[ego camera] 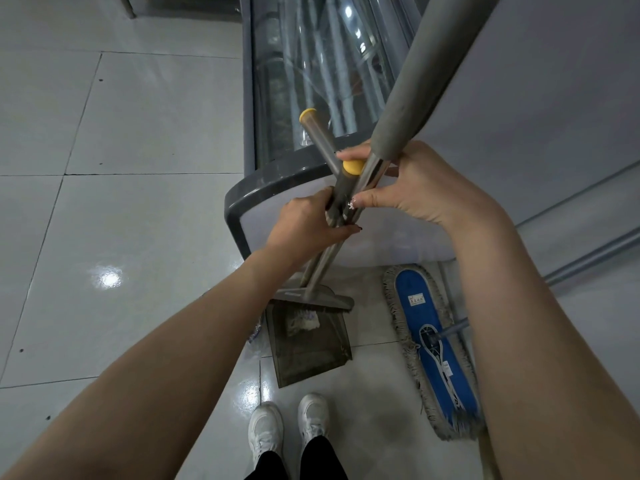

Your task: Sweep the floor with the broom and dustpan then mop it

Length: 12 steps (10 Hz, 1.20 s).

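Note:
My left hand (pixel 308 216) is closed around a bundle of metal shafts that run down to the grey broom head (pixel 323 298) and the dark see-through dustpan (pixel 311 355) on the floor. White debris (pixel 304 322) lies in the pan under the bristles. My right hand (pixel 415 190) wraps finger and thumb around the same shafts, just under a thick grey-sleeved pole (pixel 415 81) that rises to the upper right. Two yellow-capped handle ends (pixel 353 167) cross at my hands. A blue flat mop (pixel 433 344) with a grey fringe lies on the floor to the right.
A glass-fronted display counter (pixel 311 81) with a dark rounded corner stands right behind the tools. Pale glossy floor tiles (pixel 121 202) stretch to the left. My white shoes (pixel 287 431) stand just below the dustpan. A wall with a rail (pixel 588 251) runs along the right.

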Tool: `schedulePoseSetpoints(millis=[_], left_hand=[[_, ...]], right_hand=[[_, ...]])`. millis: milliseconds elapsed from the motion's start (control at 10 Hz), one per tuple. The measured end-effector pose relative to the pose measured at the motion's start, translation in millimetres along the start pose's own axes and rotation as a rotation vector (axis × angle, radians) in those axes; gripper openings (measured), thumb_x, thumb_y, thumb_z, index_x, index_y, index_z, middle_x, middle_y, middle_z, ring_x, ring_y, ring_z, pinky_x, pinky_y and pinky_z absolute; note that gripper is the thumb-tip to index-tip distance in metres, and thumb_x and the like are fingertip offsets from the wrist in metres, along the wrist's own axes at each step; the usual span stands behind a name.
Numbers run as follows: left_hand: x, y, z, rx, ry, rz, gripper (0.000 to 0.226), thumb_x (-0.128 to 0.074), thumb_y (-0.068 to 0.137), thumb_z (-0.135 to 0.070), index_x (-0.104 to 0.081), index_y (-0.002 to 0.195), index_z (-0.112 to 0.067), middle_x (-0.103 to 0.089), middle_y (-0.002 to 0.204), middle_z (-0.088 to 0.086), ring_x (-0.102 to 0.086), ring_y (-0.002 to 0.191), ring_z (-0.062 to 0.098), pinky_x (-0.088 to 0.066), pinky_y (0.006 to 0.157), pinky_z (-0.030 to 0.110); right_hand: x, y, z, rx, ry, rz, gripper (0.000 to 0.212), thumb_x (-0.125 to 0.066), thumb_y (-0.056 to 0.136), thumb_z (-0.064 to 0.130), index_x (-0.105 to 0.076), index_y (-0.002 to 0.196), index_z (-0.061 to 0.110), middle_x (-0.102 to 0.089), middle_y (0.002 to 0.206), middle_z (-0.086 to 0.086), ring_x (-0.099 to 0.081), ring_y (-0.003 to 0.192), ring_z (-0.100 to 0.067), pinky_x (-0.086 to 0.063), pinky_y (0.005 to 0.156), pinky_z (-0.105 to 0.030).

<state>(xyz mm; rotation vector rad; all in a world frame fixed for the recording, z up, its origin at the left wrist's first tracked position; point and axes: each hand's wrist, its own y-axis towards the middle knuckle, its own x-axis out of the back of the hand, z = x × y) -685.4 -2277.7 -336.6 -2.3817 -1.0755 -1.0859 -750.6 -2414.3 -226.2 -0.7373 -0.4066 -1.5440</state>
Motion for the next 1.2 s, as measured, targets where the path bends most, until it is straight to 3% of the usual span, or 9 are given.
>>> schedulePoseSetpoints(millis=[200, 500, 700, 800, 900, 1000, 1100, 1200], left_hand=[[4, -5, 6, 0.016, -0.029, 0.030, 0.056, -0.075, 0.075, -0.040, -0.058, 0.120, -0.013, -0.069, 0.110, 0.002, -0.063, 0.106, 0.018, -0.049, 0.090, 0.035], [11, -17, 10, 0.061, -0.048, -0.009, 0.050, -0.076, 0.075, -0.037, -0.058, 0.117, -0.016, -0.069, 0.110, 0.000, -0.062, 0.107, 0.015, -0.047, 0.085, 0.023], [16, -13, 5, 0.118, -0.022, 0.062, 0.048, -0.074, 0.077, -0.036, -0.057, 0.118, -0.017, -0.067, 0.112, -0.001, -0.060, 0.108, 0.015, -0.045, 0.084, 0.023], [22, -14, 3, 0.142, -0.058, 0.119, 0.052, -0.071, 0.081, -0.034, -0.054, 0.126, -0.015, -0.064, 0.119, 0.002, -0.057, 0.114, 0.017, -0.047, 0.093, 0.030], [31, -20, 1, 0.145, -0.105, 0.141, 0.060, -0.069, 0.083, -0.031, -0.047, 0.137, -0.017, -0.058, 0.131, 0.004, -0.052, 0.122, 0.019, -0.043, 0.103, 0.036], [47, -25, -3, 0.179, -0.045, 0.142, 0.063, -0.068, 0.084, -0.029, -0.042, 0.140, -0.016, -0.051, 0.139, 0.003, -0.049, 0.126, 0.018, -0.041, 0.104, 0.034], [68, -35, -10, 0.204, -0.074, 0.075, 0.060, -0.068, 0.085, -0.028, -0.044, 0.139, -0.015, -0.052, 0.138, 0.002, -0.050, 0.125, 0.016, -0.040, 0.099, 0.028], [92, -48, -23, 0.243, -0.218, -0.012, 0.057, -0.068, 0.085, -0.025, -0.045, 0.137, -0.015, -0.056, 0.134, 0.002, -0.053, 0.121, 0.015, -0.039, 0.094, 0.020]], right_hand=[[-7, -1, 5, -0.016, 0.070, 0.011, 0.054, -0.077, 0.074, 0.008, -0.061, 0.121, 0.029, -0.058, 0.123, 0.007, -0.052, 0.116, -0.008, -0.036, 0.110, -0.040], [-21, 1, 11, -0.009, 0.136, 0.028, 0.052, -0.077, 0.073, 0.006, -0.062, 0.116, 0.031, -0.057, 0.112, 0.014, -0.051, 0.114, -0.009, -0.042, 0.103, -0.045], [-26, -1, 7, -0.008, 0.183, 0.017, 0.056, -0.075, 0.075, 0.007, -0.056, 0.116, 0.040, -0.055, 0.109, 0.021, -0.050, 0.110, 0.000, -0.040, 0.101, -0.034], [-29, -4, 4, -0.041, 0.256, 0.010, 0.063, -0.075, 0.076, 0.008, -0.053, 0.128, 0.036, -0.058, 0.110, 0.020, -0.049, 0.108, 0.007, -0.034, 0.094, -0.022], [-30, -8, 5, -0.047, 0.295, -0.012, 0.060, -0.076, 0.075, 0.011, -0.052, 0.126, 0.033, -0.058, 0.113, 0.017, -0.049, 0.113, 0.001, -0.035, 0.099, -0.026], [-27, -13, 8, -0.072, 0.282, -0.012, 0.063, -0.079, 0.072, 0.015, -0.047, 0.125, 0.032, -0.055, 0.123, 0.011, -0.048, 0.121, -0.009, -0.037, 0.105, -0.035], [-22, -24, 10, -0.140, 0.313, 0.003, 0.087, -0.080, 0.072, 0.018, -0.033, 0.145, 0.023, -0.050, 0.137, 0.006, -0.047, 0.124, -0.013, -0.040, 0.104, -0.038], [-14, -41, 15, -0.184, 0.414, -0.093, 0.086, -0.077, 0.077, 0.022, -0.028, 0.148, 0.020, -0.045, 0.143, 0.001, -0.048, 0.123, -0.012, -0.042, 0.104, -0.036]])
